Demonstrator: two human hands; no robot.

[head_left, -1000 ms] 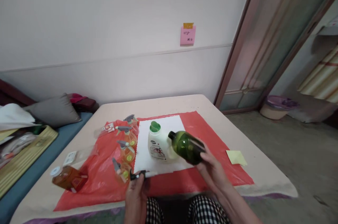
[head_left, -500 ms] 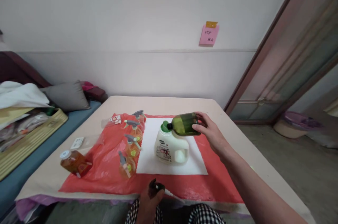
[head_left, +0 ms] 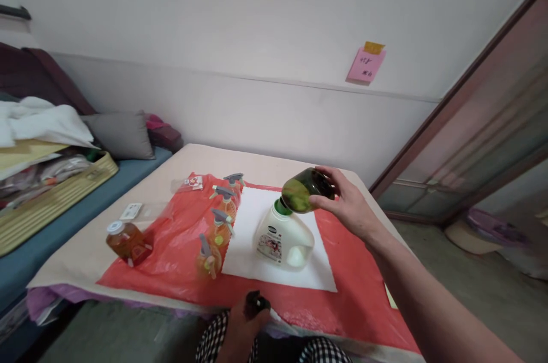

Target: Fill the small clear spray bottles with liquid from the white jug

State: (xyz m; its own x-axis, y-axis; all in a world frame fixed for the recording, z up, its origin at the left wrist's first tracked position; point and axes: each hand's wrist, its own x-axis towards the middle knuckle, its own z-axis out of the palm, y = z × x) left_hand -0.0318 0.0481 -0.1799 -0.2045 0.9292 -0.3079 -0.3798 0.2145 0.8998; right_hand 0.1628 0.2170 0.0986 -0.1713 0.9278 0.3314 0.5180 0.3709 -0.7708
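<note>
Gripping a tipped green bottle [head_left: 305,190] over the white jug [head_left: 282,236], right hand [head_left: 349,209]; left hand [head_left: 244,326] clasps a black pump [head_left: 256,301].

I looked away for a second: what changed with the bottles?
The right hand lifted the green bottle from near the lap and tipped it mouth-down over the white jug. The left hand keeps the black pump cap; spray bottles unmoved.
</note>
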